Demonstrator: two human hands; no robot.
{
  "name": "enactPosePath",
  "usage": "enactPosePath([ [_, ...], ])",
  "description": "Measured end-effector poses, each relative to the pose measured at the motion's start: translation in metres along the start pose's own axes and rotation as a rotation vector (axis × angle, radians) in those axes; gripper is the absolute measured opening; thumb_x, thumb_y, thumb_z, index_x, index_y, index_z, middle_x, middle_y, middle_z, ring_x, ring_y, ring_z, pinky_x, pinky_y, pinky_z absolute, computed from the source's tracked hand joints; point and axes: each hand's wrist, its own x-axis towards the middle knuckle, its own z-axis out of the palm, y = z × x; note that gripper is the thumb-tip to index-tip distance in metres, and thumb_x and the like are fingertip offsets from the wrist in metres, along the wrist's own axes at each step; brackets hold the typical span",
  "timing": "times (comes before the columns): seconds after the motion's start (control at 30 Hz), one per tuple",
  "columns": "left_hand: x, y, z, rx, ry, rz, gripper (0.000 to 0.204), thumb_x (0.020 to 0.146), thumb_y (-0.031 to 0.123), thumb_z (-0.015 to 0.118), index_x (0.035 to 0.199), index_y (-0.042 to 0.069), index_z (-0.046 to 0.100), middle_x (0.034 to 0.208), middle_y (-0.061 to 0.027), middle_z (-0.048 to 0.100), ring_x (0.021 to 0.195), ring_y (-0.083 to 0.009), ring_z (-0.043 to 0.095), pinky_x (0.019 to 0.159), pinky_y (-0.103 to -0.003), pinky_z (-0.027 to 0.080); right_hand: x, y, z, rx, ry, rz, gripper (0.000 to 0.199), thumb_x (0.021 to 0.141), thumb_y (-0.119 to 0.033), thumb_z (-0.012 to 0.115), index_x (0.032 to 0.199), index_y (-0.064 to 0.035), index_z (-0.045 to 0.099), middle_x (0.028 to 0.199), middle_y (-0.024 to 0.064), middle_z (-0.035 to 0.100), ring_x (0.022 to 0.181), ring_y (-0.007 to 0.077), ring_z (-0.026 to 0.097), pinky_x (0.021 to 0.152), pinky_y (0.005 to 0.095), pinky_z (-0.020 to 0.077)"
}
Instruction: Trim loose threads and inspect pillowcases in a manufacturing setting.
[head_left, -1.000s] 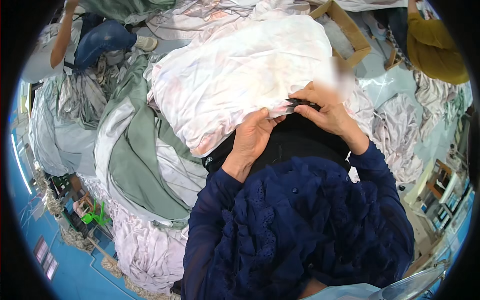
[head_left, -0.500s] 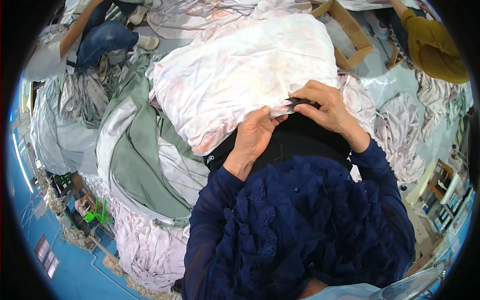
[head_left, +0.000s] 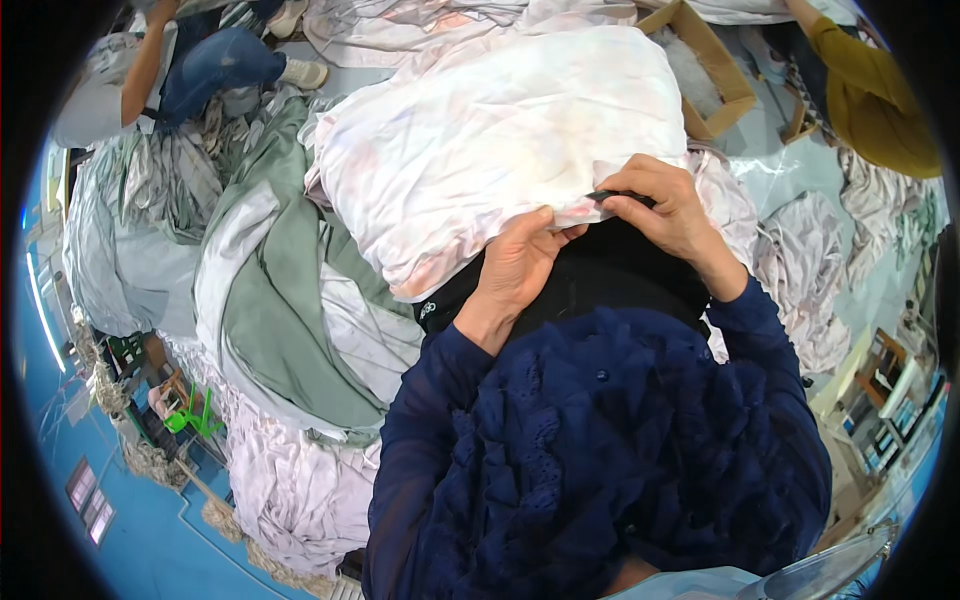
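A white cloth with faint pink and pastel patches lies spread over my lap, its near edge running past both hands. My left hand pinches that edge between thumb and fingers. Just to the right, my right hand is closed around small black thread snips. Their tip points left and lies at the cloth's edge, beside a small pinkish spot. The snips are partly hidden by my fingers, so I cannot tell whether the blades touch the fabric.
Green and white fabric is heaped on my left, with pale pink cloth below it. An open cardboard box stands at the far right. A person in jeans sits far left; a mustard sleeve shows far right.
The snips' blades looked spread half a second ago and now look closer together. My right hand has shifted slightly right and away from me. My left hand keeps its pinch on the cloth.
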Motion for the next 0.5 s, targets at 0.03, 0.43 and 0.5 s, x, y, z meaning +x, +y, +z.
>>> enactPosePath([
  [0.03,-0.001,0.0,0.001,0.001,0.006,0.005,0.028,0.091,0.016,0.057,0.114,0.001,0.061,0.115,-0.0123,0.065,0.108,-0.0235,0.059,0.095,-0.041,0.042,0.001,-0.001,0.001,0.02,0.025,-0.015,0.017,0.08,-0.005,0.072,0.097,-0.0016,0.07,0.078,0.0059,0.06,0.067,0.0157,0.058,0.06,0.026,0.0438],
  [0.43,-0.009,-0.003,0.005,0.471,0.174,0.222,0.023,0.092,0.01,0.059,0.111,-0.002,0.065,0.108,-0.0066,0.065,0.101,-0.014,0.059,0.092,-0.026,0.044,0.01,-0.025,0.021,-0.066,-0.002,-0.042,0.022,0.079,-0.005,0.072,0.101,-0.0026,0.069,0.077,0.0067,0.059,0.063,0.0163,0.057,0.056,0.0266,0.0429],
  [0.5,-0.008,-0.003,0.008,0.301,0.192,0.215,0.023,0.091,0.01,0.061,0.11,-0.001,0.065,0.107,-0.0063,0.065,0.098,-0.0139,0.059,0.09,-0.026,0.045,0.01,-0.025,0.022,-0.07,-0.001,-0.044,0.022,0.079,-0.005,0.072,0.1,-0.0025,0.069,0.077,0.0068,0.059,0.063,0.0165,0.057,0.056,0.0267,0.043],
])
